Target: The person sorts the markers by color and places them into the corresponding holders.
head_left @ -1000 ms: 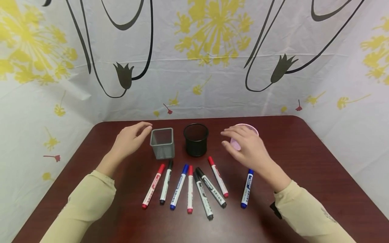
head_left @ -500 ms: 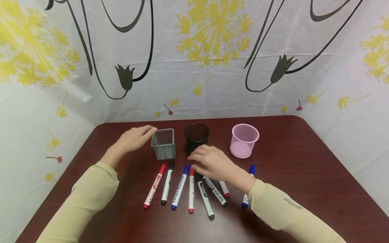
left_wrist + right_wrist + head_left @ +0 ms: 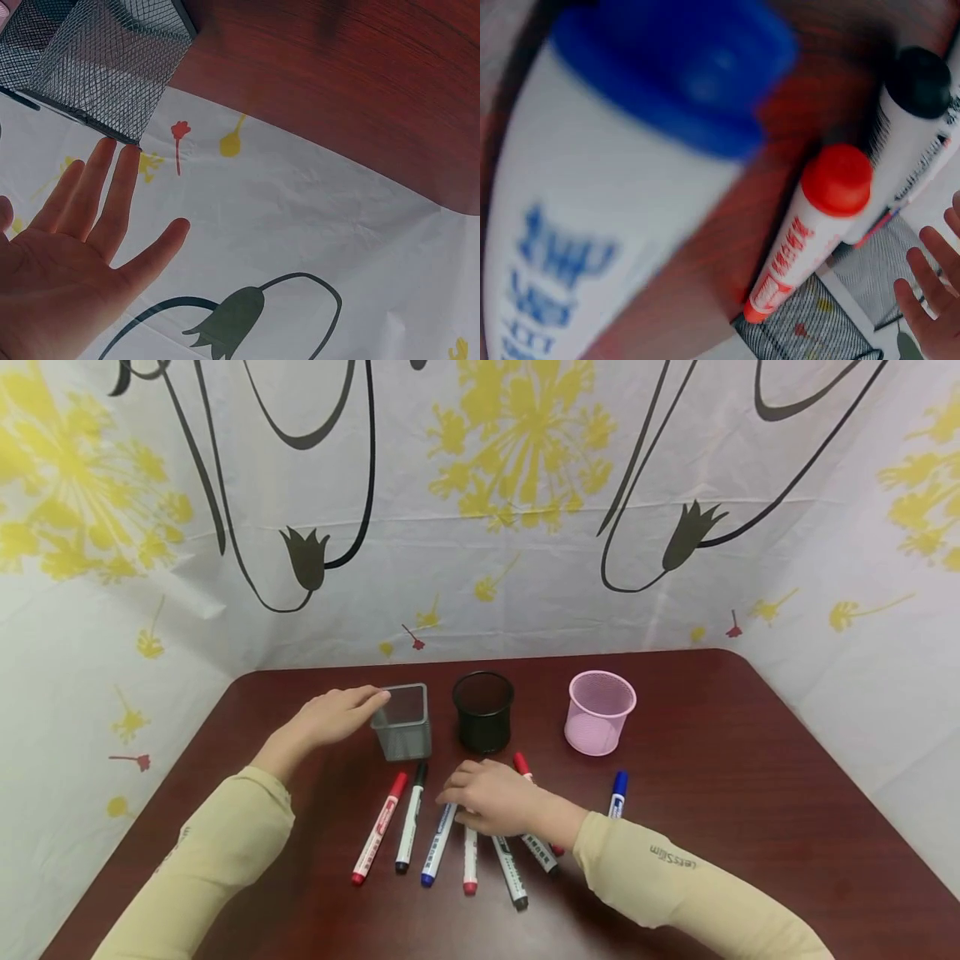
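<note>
Markers loosely fanned across the dark red table, nearer the person than the row of holders. Far left: left hand, fingers stretched and parted, holding nothing, fingertips apparently touching the rim of the square grey mesh holder. Below that holder, slanting side by side, a leftmost red marker and a slim black-capped one, both uncovered. Next, a left-hand blue marker, upper end hidden under the right hand. Fingers there loosely bent, thumb set apart from them, no grip to be seen; contact with a barrel impossible to tell. Also partly covered: a central red marker, two black markers and a right-hand red marker. Behind, a round black holder; farther right, a pink mesh holder. Last, a far-right blue marker, lower part behind the sleeve.

Step in hand, as judged from the pose: choosing and taking up a marker, probably the left-hand blue one, with nothing visibly lifted yet. Likely called for next: pinching one barrel between thumb and fingers without nudging close neighbours, then raising it clear, left hand steadying the grey holder.
</note>
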